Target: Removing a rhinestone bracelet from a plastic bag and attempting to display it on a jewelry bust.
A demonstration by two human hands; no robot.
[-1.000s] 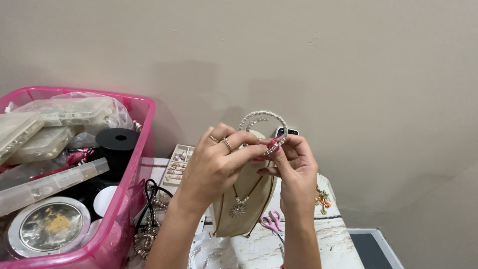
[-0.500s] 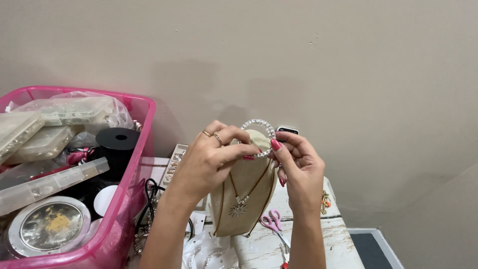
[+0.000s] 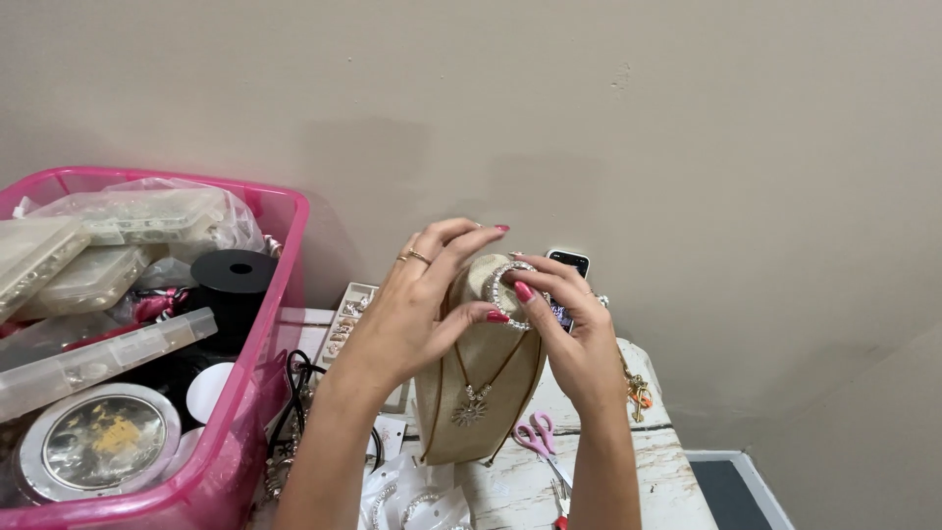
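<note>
A beige fabric necklace bust (image 3: 481, 412) stands on a small white table (image 3: 648, 471). A thin chain with a star-shaped pendant (image 3: 470, 404) hangs down its front. Around the bust's neck lies a sparkling rhinestone necklace (image 3: 500, 290). My left hand (image 3: 422, 304) and my right hand (image 3: 569, 329) meet at the bust's top, both pinching the rhinestone necklace between thumb and fingers. The left hand wears gold rings. The far side of the necklace is hidden behind the bust.
A pink plastic bin (image 3: 245, 432) at the left holds clear bead boxes, a black spool (image 3: 234, 280) and a round mirror (image 3: 98, 442). Pink scissors (image 3: 535, 437), a small bead tray (image 3: 343, 319), a phone (image 3: 569, 265) and loose jewellery lie around the bust. A beige wall stands close behind.
Both hands have lowered the rhinestone necklace from above the bust down onto its neck, with the fingers shifting along it.
</note>
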